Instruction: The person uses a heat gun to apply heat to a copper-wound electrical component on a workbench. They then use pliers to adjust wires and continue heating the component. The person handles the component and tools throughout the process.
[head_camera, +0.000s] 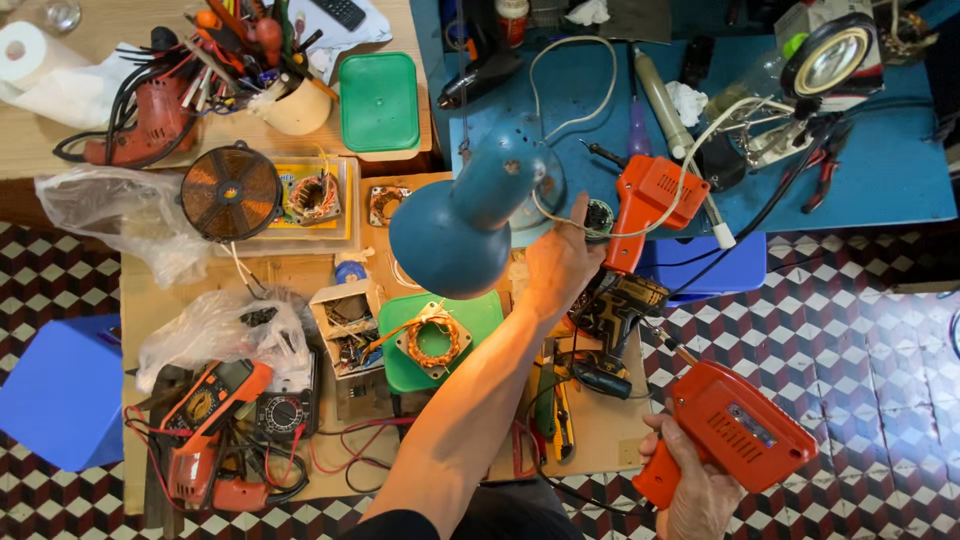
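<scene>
Your blue desk lamp (462, 222) hangs over the cardboard-covered table (600, 420), its shade pointing down at the green tray (480, 312). Your left hand (556, 262) is open, fingers stretched up beside the lamp's shade at its right edge, touching or nearly touching it; you cannot tell which from here. Lower right, your right hand (695, 480) is closed around the grip of an orange soldering gun (728, 430), held out over the checkered floor (880, 380), well apart from the lamp. On the tray sits a small copper coil (432, 340).
</scene>
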